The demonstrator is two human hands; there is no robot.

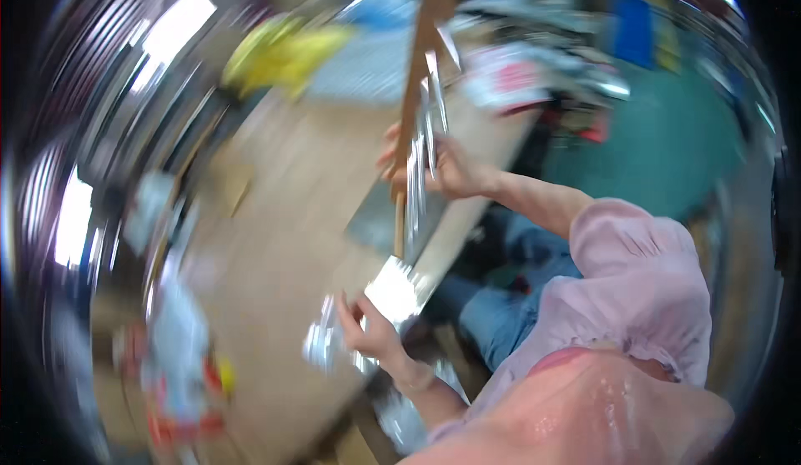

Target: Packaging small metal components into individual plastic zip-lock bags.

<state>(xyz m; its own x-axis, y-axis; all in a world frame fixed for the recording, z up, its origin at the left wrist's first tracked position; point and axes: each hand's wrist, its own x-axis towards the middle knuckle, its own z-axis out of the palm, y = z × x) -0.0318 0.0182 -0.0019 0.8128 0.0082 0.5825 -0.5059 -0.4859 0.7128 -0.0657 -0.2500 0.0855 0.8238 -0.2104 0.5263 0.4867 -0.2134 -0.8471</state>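
Observation:
Motion blurs the whole picture. My right hand (442,169) is closed round a long brown wooden-looking strip (421,43), which stretches from the far edge toward me. Shiny clear plastic film (420,160) lies along the strip beneath and beside that hand. Closer to me, my left hand (371,329) is bent in a pinch at the near end of the clear film, where glare turns a patch white. Fine detail at its fingertips is smeared. Under the strip, a grey flat sheet (373,219) rests on the pale wooden table (275,206).
Yellow plastic (284,52) and a stack of pale wrapped material (359,68) occupy the table's far end. A pile of printed packages (505,77) is at far right, beside green flooring (647,131). Bags (179,340) stand past the left table edge.

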